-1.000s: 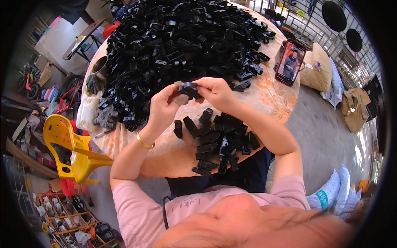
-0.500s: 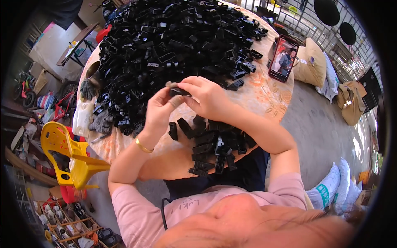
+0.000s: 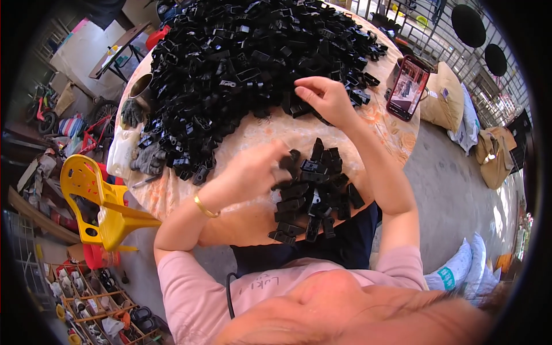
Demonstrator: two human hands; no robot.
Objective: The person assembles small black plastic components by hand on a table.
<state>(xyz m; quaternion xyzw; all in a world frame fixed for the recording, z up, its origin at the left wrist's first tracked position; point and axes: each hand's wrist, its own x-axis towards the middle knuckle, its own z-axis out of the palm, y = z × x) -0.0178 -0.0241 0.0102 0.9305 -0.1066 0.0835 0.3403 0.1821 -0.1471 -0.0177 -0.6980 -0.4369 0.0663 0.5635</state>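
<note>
Curling my right grip [image 3: 332,101], I have a heap of black plastic parts [image 3: 230,63] just beyond it; a smaller pile [image 3: 314,200] sits right of my blurred left grip [image 3: 252,171]. Whether either pinches anything, I cannot tell.

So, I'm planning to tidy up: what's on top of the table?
I see a large heap of black parts, a smaller pile at the near edge, gray gloves and a phone. The patterned tablecloth shows in places; whatever lies beneath the piles is covered.

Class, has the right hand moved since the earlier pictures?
Yes: the right hand has moved forward and to the right, nearer the phone.
</note>
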